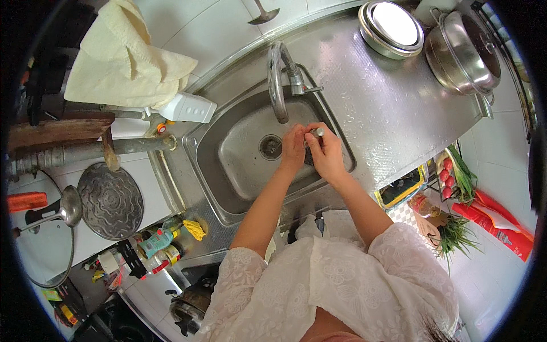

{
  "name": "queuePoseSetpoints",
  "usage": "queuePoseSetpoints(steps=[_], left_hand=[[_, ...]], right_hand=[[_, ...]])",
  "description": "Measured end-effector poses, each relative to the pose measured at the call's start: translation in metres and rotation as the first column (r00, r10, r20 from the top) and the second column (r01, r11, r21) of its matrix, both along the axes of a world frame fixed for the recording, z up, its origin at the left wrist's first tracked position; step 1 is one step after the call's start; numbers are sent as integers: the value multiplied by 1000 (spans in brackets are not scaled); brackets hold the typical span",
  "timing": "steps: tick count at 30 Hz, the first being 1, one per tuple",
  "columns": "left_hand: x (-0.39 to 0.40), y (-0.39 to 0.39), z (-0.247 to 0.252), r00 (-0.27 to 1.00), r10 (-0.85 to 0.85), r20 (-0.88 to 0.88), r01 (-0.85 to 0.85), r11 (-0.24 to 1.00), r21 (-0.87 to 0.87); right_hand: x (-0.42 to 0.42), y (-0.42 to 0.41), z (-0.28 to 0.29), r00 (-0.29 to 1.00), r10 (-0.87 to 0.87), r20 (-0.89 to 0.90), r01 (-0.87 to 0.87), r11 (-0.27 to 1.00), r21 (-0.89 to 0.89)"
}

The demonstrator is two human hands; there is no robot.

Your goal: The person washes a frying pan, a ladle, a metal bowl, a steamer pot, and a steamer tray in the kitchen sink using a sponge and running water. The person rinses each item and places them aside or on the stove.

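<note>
Both of my hands are close together over the right part of a stainless-steel sink (239,171). My right hand (330,154) is closed around a small metal cylinder or handle (316,132), whose round end pokes out past the thumb. Against it, my left hand (294,147) has its fingers bent, and whether it grips the same piece cannot be made out. Something dark shows below, between the hands, too hidden to name. The chrome faucet (277,85) arches above, its spout ending just over my left hand. Left of that hand lies the drain (270,147).
Right of the sink, the wet steel counter (367,111) bears stacked metal bowls (391,32) and a lidded steel pot (461,53). A cream towel (124,64) hangs at upper left. A round metal plate (110,201) and a ladle (70,206) are at left; radishes (446,177) and greens lie at right.
</note>
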State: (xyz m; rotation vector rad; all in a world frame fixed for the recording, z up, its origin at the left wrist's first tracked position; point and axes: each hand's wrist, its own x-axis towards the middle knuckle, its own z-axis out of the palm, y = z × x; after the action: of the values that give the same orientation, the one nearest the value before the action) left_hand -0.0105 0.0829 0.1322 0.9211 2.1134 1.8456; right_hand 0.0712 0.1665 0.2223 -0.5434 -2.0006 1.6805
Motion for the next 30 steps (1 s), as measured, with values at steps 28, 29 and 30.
queuePoseSetpoints(steps=[28, 29, 30], left_hand=[[2, -73, -29, 821, -92, 564, 191, 974, -118], [1, -79, -31, 867, -107, 487, 191, 973, -127], [2, -84, -21, 919, -66, 389, 182, 946, -270]], right_hand=[[-23, 38, -18, 998, 62, 19, -36, 775, -631], [-29, 32, -26, 991, 131, 14, -97, 796, -598], [-31, 25, -35, 977, 162, 136, -82, 883, -463]])
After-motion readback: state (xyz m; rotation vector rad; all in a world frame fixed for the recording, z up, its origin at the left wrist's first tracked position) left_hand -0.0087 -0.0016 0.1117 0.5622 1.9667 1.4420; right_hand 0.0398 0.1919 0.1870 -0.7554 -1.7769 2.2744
